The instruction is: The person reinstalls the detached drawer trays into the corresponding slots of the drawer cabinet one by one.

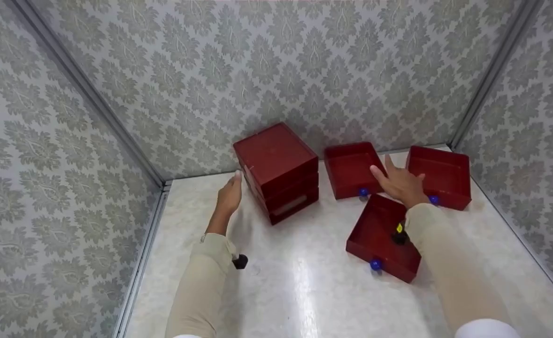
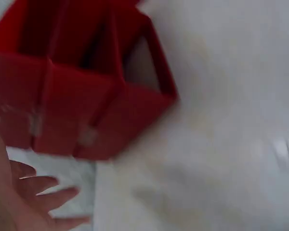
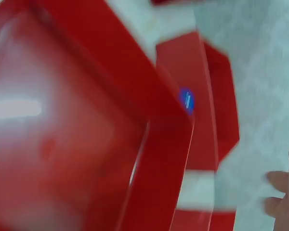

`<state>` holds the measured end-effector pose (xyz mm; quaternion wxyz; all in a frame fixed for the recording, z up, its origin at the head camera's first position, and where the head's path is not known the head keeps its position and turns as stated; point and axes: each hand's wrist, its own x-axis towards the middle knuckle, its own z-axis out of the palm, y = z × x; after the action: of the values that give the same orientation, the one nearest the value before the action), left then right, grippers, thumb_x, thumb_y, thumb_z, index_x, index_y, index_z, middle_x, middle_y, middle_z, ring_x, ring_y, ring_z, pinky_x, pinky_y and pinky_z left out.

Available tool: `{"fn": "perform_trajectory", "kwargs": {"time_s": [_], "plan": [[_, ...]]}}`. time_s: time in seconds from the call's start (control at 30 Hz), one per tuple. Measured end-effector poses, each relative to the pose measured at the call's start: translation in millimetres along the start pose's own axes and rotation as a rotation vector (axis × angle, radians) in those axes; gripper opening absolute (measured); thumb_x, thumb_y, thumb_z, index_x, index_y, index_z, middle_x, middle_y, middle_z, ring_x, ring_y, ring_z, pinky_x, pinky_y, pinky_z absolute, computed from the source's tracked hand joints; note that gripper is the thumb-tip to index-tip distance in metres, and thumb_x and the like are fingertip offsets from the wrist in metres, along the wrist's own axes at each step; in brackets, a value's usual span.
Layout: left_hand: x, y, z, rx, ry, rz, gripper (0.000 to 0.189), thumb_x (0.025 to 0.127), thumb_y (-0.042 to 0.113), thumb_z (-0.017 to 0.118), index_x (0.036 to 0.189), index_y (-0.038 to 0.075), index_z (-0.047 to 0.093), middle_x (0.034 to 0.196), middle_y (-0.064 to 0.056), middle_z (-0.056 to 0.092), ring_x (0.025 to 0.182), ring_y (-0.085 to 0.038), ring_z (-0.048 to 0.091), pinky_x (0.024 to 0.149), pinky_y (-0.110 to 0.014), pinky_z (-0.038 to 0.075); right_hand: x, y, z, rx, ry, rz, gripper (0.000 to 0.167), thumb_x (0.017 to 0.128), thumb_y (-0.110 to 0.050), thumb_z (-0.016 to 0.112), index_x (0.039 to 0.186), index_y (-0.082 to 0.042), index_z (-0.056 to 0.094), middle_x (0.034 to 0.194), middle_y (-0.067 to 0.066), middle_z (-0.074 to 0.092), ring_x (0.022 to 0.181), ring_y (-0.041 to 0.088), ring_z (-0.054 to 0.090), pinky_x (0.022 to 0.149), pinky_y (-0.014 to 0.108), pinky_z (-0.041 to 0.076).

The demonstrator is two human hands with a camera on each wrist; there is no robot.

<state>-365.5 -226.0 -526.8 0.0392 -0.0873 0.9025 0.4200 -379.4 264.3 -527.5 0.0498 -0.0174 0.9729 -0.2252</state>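
Observation:
A red drawer cabinet [image 1: 276,155] stands against the back wall, its drawer slots visible in the left wrist view. My left hand [image 1: 229,193] is beside the cabinet's left side, fingers extended; whether it touches is hard to tell. My right hand [image 1: 401,184] hovers with fingers spread above three red drawers, holding nothing. One drawer [image 1: 350,164] lies behind and left of it, another drawer [image 1: 445,164] to its right, and the nearest drawer [image 1: 370,230] sits below, partly hidden by the right sleeve. Each drawer has a blue knob [image 1: 375,265] on its front.
A pale table [image 1: 276,286] carries everything. Patterned wall panels [image 1: 276,70] enclose it at the back and both sides, with grey metal strips [image 1: 84,94] at the corners. Black wrist cameras [image 1: 240,261] ride at both wrists.

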Motion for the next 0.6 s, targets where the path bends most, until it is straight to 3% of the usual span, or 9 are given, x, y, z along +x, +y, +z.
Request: {"fn": "perform_trajectory", "kwargs": {"time_s": [0.07, 0.17, 0.27, 0.37, 0.47, 0.53, 0.6], "plan": [[-2.3, 17.1, 7.1, -0.189, -0.028, -0.004, 0.091, 0.098, 0.078, 0.024, 0.164, 0.017, 0.024, 0.165, -0.016, 0.034, 0.149, -0.038, 0.038, 0.115, -0.058, 0.04, 5.4, -26, 7, 0.09, 0.048, -0.014, 0.102, 0.093, -0.084, 0.016, 0.166, -0.014, 0.005, 0.164, 0.028, 0.028, 0.146, 0.054, 0.032, 0.118, 0.076, 0.01], [-6.7, 38.5, 18.7, -0.317, -0.064, -0.037, 0.095, 0.093, 0.077, 0.043, 0.163, 0.018, 0.019, 0.161, -0.017, 0.038, 0.139, -0.038, 0.05, 0.098, -0.059, 0.054, 13.0, -70, 20, 0.25, 0.133, -0.042, 0.098, 0.095, -0.081, 0.025, 0.164, -0.012, 0.024, 0.159, 0.023, 0.041, 0.141, 0.046, 0.046, 0.117, 0.064, 0.033], [-9.2, 50.6, 27.5, -0.356, -0.087, -0.058, 0.099, 0.089, 0.068, 0.059, 0.161, 0.016, 0.015, 0.16, -0.015, 0.038, 0.135, -0.036, 0.053, 0.092, -0.059, 0.056, 18.9, -111, 29, 0.4, 0.17, -0.111, 0.087, 0.098, -0.075, 0.034, 0.161, -0.014, 0.034, 0.155, 0.018, 0.049, 0.14, 0.038, 0.049, 0.116, 0.057, 0.038], [-8.8, 54.5, 30.7, -0.388, -0.106, -0.04, 0.095, 0.09, 0.058, 0.063, 0.16, 0.016, 0.016, 0.159, -0.011, 0.039, 0.134, -0.033, 0.054, 0.094, -0.06, 0.055, 20.7, -143, 36, 0.475, 0.152, -0.219, 0.069, 0.103, -0.062, 0.041, 0.16, -0.023, 0.038, 0.154, 0.013, 0.052, 0.14, 0.032, 0.05, 0.115, 0.053, 0.04], [-6.7, 54.1, 28.1, -0.432, -0.126, -0.013, 0.09, 0.092, 0.054, 0.064, 0.161, 0.016, 0.02, 0.159, -0.01, 0.04, 0.136, -0.031, 0.052, 0.1, -0.062, 0.051, 19.1, -163, 42, 0.448, 0.161, -0.291, 0.053, 0.106, -0.05, 0.048, 0.155, -0.029, 0.046, 0.122, 0.017, 0.072, 0.095, 0.026, 0.068, 0.09, 0.046, 0.054], [-4.8, 53.4, 24.4, -0.458, -0.139, 0.001, 0.085, 0.093, 0.052, 0.065, 0.16, 0.017, 0.026, 0.157, -0.011, 0.044, 0.135, -0.031, 0.054, 0.102, -0.062, 0.05, 18.7, -172, 46, 0.405, 0.214, -0.309, 0.046, 0.105, -0.043, 0.053, 0.148, -0.027, 0.056, 0.084, 0.015, 0.073, 0.057, 0.018, 0.052, 0.066, 0.038, 0.049], [-2.6, 52.9, 19.6, -0.471, -0.154, 0.011, 0.079, 0.094, 0.051, 0.065, 0.159, 0.019, 0.032, 0.153, -0.011, 0.049, 0.133, -0.03, 0.057, 0.102, -0.06, 0.051, 18.7, -178, 48, 0.382, 0.276, -0.305, 0.041, 0.104, -0.04, 0.058, 0.143, -0.026, 0.062, 0.057, 0.009, 0.057, 0.045, 0.015, 0.023, 0.053, 0.034, 0.035]]}}
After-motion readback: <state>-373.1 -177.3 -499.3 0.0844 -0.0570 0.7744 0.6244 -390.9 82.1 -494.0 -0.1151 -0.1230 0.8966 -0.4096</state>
